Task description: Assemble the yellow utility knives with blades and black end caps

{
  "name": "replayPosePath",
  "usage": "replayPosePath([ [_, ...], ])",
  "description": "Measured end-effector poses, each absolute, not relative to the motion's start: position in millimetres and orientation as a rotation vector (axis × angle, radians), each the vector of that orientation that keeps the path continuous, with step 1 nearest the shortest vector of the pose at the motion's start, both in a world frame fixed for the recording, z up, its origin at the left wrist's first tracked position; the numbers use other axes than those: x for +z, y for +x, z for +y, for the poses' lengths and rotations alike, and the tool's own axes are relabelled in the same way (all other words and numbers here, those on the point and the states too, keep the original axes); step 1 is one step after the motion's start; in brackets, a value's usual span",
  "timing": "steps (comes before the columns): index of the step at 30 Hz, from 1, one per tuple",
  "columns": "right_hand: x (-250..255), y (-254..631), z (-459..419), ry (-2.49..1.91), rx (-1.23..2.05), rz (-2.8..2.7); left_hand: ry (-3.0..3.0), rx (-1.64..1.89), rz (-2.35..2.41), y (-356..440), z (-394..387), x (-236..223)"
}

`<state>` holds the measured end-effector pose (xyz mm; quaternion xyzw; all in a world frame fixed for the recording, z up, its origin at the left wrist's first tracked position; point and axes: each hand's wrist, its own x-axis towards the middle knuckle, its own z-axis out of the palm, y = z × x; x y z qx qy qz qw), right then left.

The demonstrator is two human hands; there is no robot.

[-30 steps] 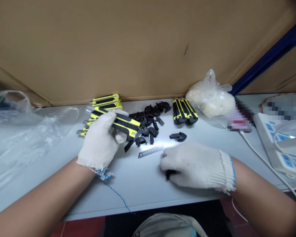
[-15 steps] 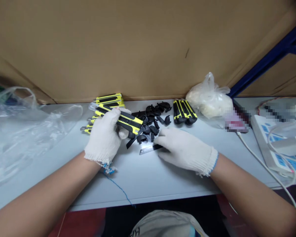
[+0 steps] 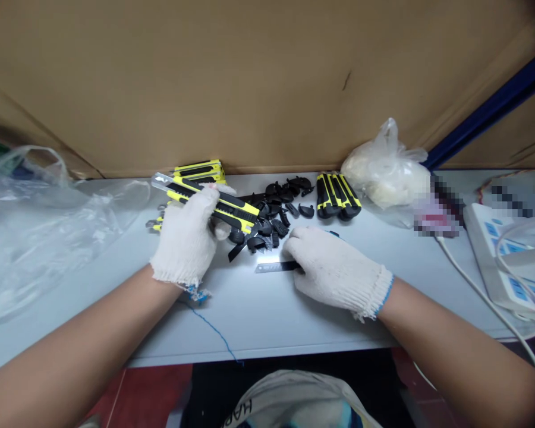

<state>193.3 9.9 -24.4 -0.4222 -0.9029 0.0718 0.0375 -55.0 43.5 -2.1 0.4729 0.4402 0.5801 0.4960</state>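
Observation:
My left hand point(image 3: 185, 235), in a white knit glove, is shut on a yellow-and-black utility knife point(image 3: 209, 202) and holds it tilted above the table. My gloved right hand point(image 3: 334, 267) pinches a snap-off steel blade point(image 3: 271, 268) lying level at the table, its far end dark and hidden in my fingers. Between my hands lies a heap of black plastic knife parts point(image 3: 267, 223). Several finished utility knives point(image 3: 339, 196) lie side by side beyond my right hand. More yellow knives point(image 3: 200, 169) are stacked behind my left hand.
A crumpled clear plastic bag point(image 3: 40, 232) lies on the left of the pale grey table point(image 3: 258, 321). A white bag point(image 3: 383, 169) stands at the back right. On the right are a power strip point(image 3: 503, 261) and its white cable. A cardboard wall point(image 3: 249, 83) closes the back.
My right hand has moved up from the table's front to the blade, which has swung level. The knife in my left hand now points further left and is raised.

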Motion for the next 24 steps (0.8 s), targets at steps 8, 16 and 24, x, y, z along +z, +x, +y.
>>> replayPosePath([
  [8,-28,188,4,-1.285,0.103,-2.803,1.176,1.411,1.120,-53,42,-14],
  [16,-25,193,2,-1.254,0.197,-2.778,1.179,1.410,1.130,-55,45,-16],
  [24,-21,183,-10,-1.152,-0.023,-2.928,1.198,1.391,1.166,-56,43,-14],
])
